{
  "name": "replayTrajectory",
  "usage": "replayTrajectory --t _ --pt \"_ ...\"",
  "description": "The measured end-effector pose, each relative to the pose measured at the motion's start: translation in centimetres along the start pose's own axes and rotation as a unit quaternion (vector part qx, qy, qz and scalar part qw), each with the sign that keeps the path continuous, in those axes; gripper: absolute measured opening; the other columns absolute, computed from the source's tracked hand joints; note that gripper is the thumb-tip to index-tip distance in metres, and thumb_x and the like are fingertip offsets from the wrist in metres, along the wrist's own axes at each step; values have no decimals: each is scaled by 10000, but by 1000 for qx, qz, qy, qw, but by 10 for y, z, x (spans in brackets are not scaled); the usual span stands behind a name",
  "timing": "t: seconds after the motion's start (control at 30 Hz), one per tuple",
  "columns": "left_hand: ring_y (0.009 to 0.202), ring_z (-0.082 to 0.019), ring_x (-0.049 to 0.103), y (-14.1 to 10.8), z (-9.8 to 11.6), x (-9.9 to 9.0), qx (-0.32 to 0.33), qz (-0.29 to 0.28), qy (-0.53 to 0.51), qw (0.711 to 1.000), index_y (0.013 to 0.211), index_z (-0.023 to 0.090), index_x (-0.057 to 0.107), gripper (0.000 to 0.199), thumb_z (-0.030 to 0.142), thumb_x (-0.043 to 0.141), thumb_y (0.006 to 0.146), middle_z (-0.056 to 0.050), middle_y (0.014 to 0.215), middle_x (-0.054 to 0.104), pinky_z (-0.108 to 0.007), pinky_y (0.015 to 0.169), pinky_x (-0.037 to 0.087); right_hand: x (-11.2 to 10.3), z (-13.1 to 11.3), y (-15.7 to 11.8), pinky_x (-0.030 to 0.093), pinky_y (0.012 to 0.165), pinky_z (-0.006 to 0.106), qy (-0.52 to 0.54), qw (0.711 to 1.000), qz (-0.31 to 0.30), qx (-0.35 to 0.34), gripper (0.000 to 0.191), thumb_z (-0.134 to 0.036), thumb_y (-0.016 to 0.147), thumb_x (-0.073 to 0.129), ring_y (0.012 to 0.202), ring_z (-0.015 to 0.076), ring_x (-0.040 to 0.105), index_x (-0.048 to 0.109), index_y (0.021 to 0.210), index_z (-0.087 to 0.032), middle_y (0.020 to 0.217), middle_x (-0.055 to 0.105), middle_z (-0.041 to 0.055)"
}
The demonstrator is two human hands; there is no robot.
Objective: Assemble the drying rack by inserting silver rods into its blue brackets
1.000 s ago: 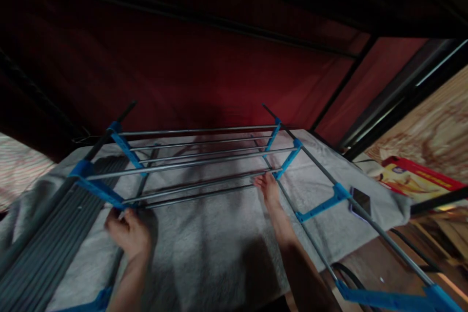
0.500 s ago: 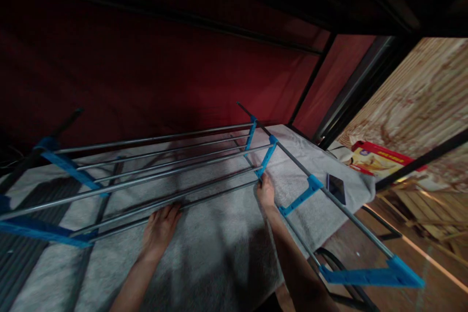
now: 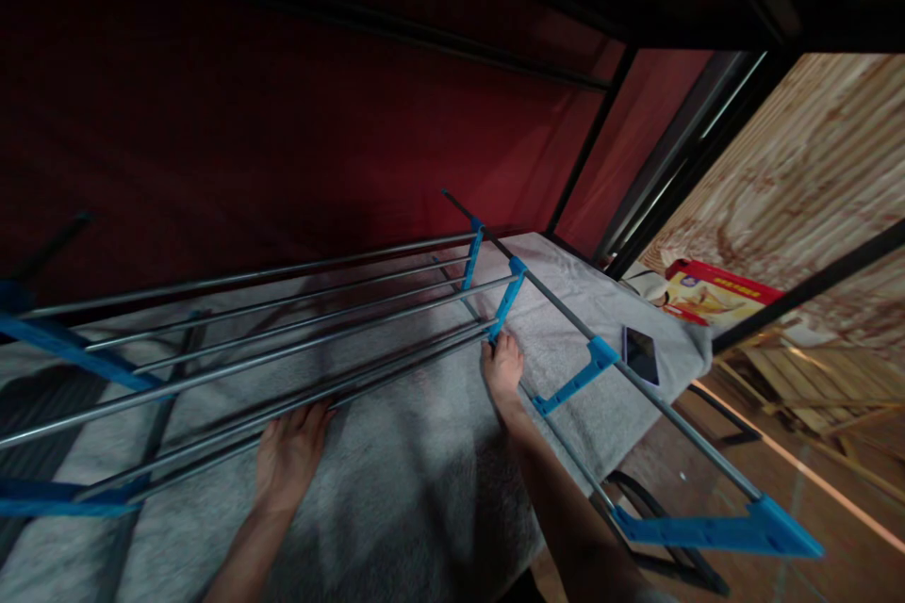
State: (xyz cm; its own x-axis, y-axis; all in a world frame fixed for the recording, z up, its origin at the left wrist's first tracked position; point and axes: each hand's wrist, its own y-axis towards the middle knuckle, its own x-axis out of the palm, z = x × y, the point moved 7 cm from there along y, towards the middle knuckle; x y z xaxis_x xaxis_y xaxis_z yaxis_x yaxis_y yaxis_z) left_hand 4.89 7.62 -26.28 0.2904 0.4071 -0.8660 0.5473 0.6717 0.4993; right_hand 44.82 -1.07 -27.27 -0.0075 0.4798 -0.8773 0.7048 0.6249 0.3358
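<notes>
A rack of grey metal tubes joined by blue plastic brackets lies on a grey cloth (image 3: 410,480). Several tubes run from the left end to the right side frame (image 3: 566,309). My left hand (image 3: 291,452) is on the lowest tube (image 3: 382,379), its fingers curled over it and their tips hidden. My right hand (image 3: 504,366) grips the lower end of a blue bracket (image 3: 506,301), where the lowest tubes meet it. Nearer to me, two more blue brackets (image 3: 576,382) (image 3: 714,532) stick out from the side frame with no cross tubes on them.
A dark phone (image 3: 640,356) lies on the cloth at the right, with a red and yellow box (image 3: 721,292) beyond it. A red panel (image 3: 318,151) stands behind the rack. Wooden slats (image 3: 813,386) and black curved metal legs (image 3: 728,415) are at the lower right.
The view has shifted slightly, and the rack's left end sits further left. The lowest front tube has come closer to the tube behind it, with my left hand still on it.
</notes>
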Motion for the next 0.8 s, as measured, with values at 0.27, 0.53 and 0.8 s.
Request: replayTrajectory --t 0.27,0.53,0.8 --pt "934 -310 632 0 0 2 -13 -32 6 999 1160 182 724 471 366 302 1059 -114 1016 746 -430 831 434 -2 -4 -1 404 957 392 -21 999 24 5 295 -323 1022 493 1091 293 589 594 1229 -139 1137 658 165" --pt "950 -319 625 -2 -3 3 -30 -49 -18 998 1158 199 720 468 382 303 1050 -122 1053 740 -446 855 444 -1 -5 -1 413 949 396 -30 999 30 12 273 -308 1010 491 1061 297 604 597 1198 -141 1152 661 179" --pt "925 -321 621 1 2 0 -25 -58 -3 998 1137 175 724 489 368 282 1053 -130 988 738 -447 838 433 1 -5 -1 408 986 409 -35 999 32 14 291 -315 1008 491 1094 305 600 596 1211 -136 1165 671 179"
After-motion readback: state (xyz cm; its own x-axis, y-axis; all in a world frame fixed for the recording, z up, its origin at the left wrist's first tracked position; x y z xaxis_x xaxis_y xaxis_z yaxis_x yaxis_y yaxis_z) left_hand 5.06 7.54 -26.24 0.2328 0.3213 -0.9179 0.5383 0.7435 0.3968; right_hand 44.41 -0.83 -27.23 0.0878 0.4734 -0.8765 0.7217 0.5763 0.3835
